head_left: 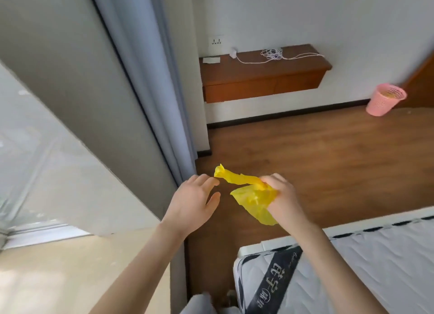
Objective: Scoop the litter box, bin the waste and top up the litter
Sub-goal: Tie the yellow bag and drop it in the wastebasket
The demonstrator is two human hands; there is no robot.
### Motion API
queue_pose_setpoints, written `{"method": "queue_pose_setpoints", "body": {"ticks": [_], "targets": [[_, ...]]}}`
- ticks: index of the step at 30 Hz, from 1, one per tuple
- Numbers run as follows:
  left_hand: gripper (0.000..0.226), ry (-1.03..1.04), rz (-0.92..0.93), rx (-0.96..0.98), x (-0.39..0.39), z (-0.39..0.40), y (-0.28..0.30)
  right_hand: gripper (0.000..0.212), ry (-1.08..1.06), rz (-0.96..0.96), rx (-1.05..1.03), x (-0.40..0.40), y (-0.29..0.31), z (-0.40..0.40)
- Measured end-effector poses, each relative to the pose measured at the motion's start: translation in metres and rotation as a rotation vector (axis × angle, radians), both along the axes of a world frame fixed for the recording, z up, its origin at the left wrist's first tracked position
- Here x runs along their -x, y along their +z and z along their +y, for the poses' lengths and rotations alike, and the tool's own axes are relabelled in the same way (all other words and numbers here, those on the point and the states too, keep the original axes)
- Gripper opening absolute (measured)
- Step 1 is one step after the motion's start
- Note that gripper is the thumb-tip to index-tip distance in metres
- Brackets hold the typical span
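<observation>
Yellow plastic bag (pixel 252 196), thin and crumpled, hangs in mid-air over the wooden floor (pixel 328 154), beside the corner of a bare mattress (pixel 375 266). The right hand (pixel 281 196) has it bunched in curled fingers; the left hand (pixel 195 201) pinches its far tip, other fingers loosely spread. Against the far wall stands a pink mesh bin (pixel 385 99), well apart, near a wooden wall shelf (pixel 263 79).
</observation>
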State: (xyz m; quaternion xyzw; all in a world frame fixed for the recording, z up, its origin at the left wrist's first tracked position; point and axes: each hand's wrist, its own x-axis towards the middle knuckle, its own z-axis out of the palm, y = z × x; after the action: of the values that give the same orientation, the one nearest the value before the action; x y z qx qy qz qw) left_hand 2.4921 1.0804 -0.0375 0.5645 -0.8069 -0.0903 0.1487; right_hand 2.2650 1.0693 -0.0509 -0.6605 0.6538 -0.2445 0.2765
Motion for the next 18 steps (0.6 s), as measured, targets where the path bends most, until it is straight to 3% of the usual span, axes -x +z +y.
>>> {"method": "queue_pose_setpoints", "body": {"ticks": [9,13,18], "targets": [[0.049,-0.168,-0.090,0.023,0.001,-0.095,-0.016,0.033,-0.175,0.105,0.052,0.026,-0.020,-0.054],[0.054,-0.260,-0.176,0.031,-0.005,-0.143,-0.024,0.018,-0.190,0.166,0.084,0.023,-0.022,-0.083],[0.053,-0.278,-0.098,0.016,-0.007,-0.191,-0.029,0.023,-0.089,0.456,0.241,0.026,-0.026,-0.116]]}}
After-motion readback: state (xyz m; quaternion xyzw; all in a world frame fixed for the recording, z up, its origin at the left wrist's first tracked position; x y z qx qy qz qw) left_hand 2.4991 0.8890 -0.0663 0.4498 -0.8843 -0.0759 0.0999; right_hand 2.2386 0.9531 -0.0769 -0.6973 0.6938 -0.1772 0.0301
